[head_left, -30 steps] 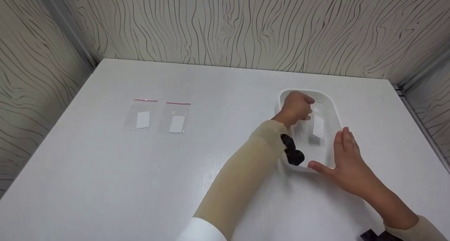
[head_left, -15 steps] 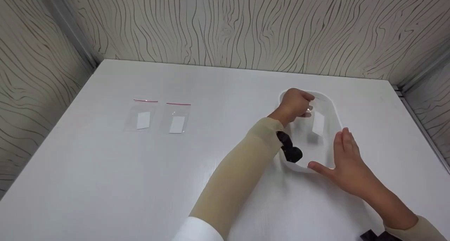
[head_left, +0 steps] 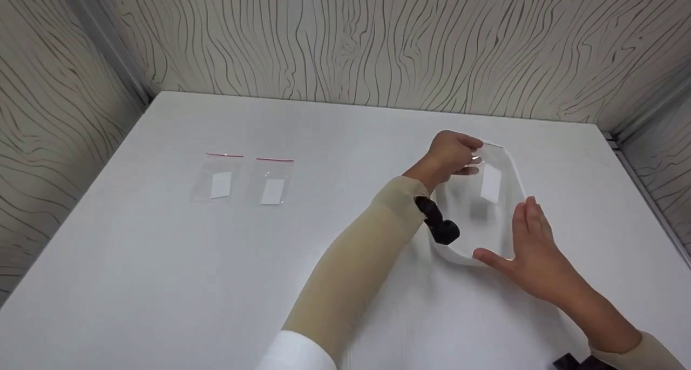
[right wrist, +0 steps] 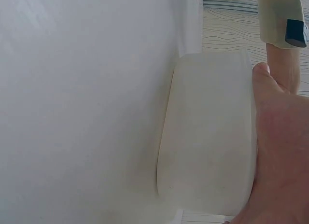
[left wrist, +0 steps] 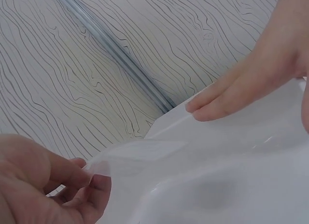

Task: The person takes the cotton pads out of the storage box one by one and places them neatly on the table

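Observation:
My left hand (head_left: 452, 153) pinches a clear zip bag (left wrist: 145, 149) at its top edge between thumb and fingers. A white card (head_left: 490, 182) shows through the bag, which hangs over a white plastic tub (head_left: 459, 259). The right hand (head_left: 532, 251) rests against the tub's near right corner. Its straight fingers lie along the right rim, and the thumb is at the near rim. In the right wrist view, the tub's outer wall (right wrist: 207, 132) stands beside that palm. The tub's far left part is hidden behind the left hand and wrist.
Two more clear zip bags with red seals, the left bag (head_left: 220, 185) and the right bag (head_left: 272, 190), lie flat on the white table (head_left: 189, 273), each with a white card inside. A wood-patterned wall (head_left: 345, 40) rises behind the table.
The left hand has risen and shifted slightly left and away, lifting the zip bag from within the tub to about its far rim. The right hand has stayed put.

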### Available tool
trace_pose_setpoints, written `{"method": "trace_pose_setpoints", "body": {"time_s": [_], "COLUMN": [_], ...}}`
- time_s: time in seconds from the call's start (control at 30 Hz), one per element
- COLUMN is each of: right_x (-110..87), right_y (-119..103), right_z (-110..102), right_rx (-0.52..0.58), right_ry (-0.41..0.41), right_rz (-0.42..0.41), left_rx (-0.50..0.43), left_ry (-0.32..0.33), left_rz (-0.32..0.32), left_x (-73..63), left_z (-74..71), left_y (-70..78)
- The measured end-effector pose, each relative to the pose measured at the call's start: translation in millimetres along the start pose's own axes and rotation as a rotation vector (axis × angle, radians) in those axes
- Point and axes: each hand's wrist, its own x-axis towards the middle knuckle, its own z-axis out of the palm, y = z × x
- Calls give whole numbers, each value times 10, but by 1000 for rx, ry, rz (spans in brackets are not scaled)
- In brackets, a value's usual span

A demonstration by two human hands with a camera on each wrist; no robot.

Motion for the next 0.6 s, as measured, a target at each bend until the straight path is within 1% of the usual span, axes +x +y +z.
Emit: {"method": "trace_pose_setpoints", "body": {"time_s": [0.2,0.4,0.6], "right_x": [-8,-15,-9], "right_y": [-3,-11,-13], "right_z": [1,-7,-8], "right_rx": [4,2,-4], "right_ry": [2,-7,-11], "right_rz": [-6,-5,5], "left_rx": [-42,-67,-78], "left_ry": [-3,-30,-42], "left_rz": [-4,13,-8], "left_x": [-16,-37,-37], "left_z": [-27,-101,-185], "left_y": [46,80,111]}}
